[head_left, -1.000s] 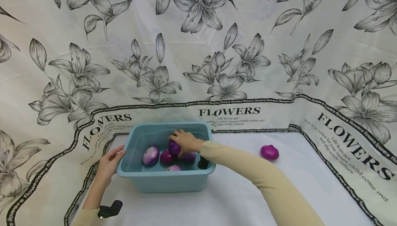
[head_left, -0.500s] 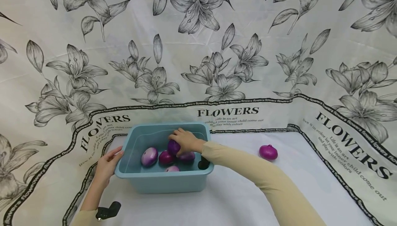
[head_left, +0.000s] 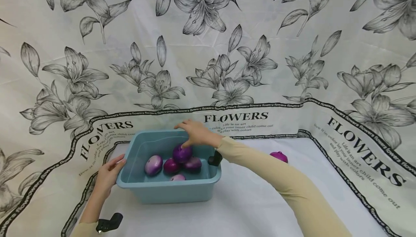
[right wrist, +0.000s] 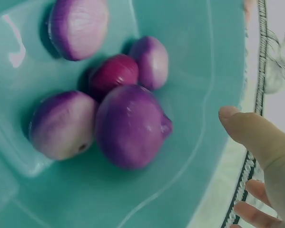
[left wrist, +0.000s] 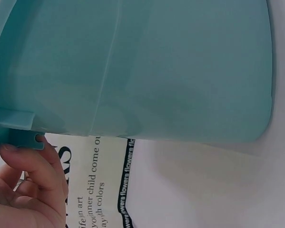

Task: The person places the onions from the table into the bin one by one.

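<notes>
A teal plastic basin (head_left: pixel 169 192) stands on the white table, several purple onions inside it. My left hand (head_left: pixel 108 173) grips its left rim; in the left wrist view the fingers (left wrist: pixel 40 168) curl up under the rim's lip. Above the far part of the basin is my right hand (head_left: pixel 199 134), fingers spread and holding nothing. Just below its thumb, a deep purple onion (head_left: pixel 182 154) rests against the others, apart from the hand in the right wrist view. Around that onion lie a paler onion (head_left: pixel 153 165), a dark red one (head_left: pixel 171 166) and more purple ones.
One magenta onion (head_left: pixel 279 156) lies on the table to the right, partly hidden behind the right sleeve (head_left: pixel 276 179). A flower-printed cloth (head_left: pixel 208 67) hangs behind and at both sides of the table. Black wrist cameras are strapped on both arms.
My right hand has let go of the deep purple onion and risen off it, its fingers spreading. The onion stays in the basin. My left hand keeps its hold on the rim.
</notes>
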Demonstrator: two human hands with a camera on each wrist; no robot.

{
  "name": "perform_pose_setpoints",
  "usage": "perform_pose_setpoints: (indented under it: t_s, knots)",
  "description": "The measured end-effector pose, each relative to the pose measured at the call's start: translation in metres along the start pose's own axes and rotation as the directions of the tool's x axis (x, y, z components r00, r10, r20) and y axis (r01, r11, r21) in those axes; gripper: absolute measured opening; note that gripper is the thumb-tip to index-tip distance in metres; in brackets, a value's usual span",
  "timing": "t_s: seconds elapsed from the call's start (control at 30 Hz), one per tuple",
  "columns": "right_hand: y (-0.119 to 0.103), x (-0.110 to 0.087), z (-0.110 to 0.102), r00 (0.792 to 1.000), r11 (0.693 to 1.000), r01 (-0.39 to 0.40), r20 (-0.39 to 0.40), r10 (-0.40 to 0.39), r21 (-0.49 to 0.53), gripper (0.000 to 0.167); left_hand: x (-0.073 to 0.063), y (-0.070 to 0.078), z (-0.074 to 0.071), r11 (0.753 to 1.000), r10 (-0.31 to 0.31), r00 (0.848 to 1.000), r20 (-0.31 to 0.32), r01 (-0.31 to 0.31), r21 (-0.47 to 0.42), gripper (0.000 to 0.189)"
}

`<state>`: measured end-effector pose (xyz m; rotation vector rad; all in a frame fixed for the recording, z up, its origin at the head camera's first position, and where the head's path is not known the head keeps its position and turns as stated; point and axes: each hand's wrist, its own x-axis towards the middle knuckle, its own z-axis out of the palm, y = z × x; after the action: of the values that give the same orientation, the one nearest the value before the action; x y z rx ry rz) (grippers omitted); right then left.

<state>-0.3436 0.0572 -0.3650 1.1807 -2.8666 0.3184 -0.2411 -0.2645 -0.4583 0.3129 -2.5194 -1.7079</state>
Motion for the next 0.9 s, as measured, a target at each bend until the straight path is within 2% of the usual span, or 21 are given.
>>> perform_pose_setpoints:
  t_s: [0.07, 0.17, 0.27, 0.4, 0.53, 0.7, 0.9]
  knots:
    - [0.005, -0.004, -0.006, 0.999, 1.0, -0.01, -0.052, 0.01, 0.005, 0.081, -0.006, 0.008, 0.001, 0.999, -0.02, 1.0, 0.01, 0.02, 0.036, 0.062]
    - [0.013, -0.013, -0.014, 0.992, 0.999, -0.036, -0.123, 0.038, 0.02, 0.086, -0.008, 0.01, 0.0, 0.998, -0.032, 0.999, 0.014, 0.031, 0.051, 0.062]
    - [0.023, -0.023, -0.02, 0.976, 0.997, -0.069, -0.207, 0.072, 0.022, 0.085, -0.003, 0.003, 0.0, 0.999, -0.009, 1.0, 0.012, 0.009, 0.038, 0.061]
    - [0.041, -0.038, -0.023, 0.939, 0.995, -0.095, -0.332, 0.094, 0.016, 0.084, -0.003, 0.003, 0.0, 0.999, -0.021, 1.0, 0.014, 0.02, 0.048, 0.061]
    - [0.061, -0.059, -0.029, 0.892, 0.989, -0.149, -0.43, 0.137, 0.006, 0.087, -0.006, 0.015, 0.003, 0.994, -0.056, 0.998, 0.033, 0.052, 0.095, 0.062]
    - [0.085, -0.087, -0.028, 0.845, 0.978, -0.209, -0.508, 0.165, -0.029, 0.089, -0.008, 0.017, 0.001, 0.992, -0.046, 0.998, 0.042, 0.041, 0.116, 0.062]
    - [0.114, -0.123, -0.018, 0.821, 0.969, -0.248, -0.529, 0.215, 0.008, 0.088, -0.01, 0.017, -0.002, 0.991, -0.049, 0.998, 0.042, 0.044, 0.124, 0.063]
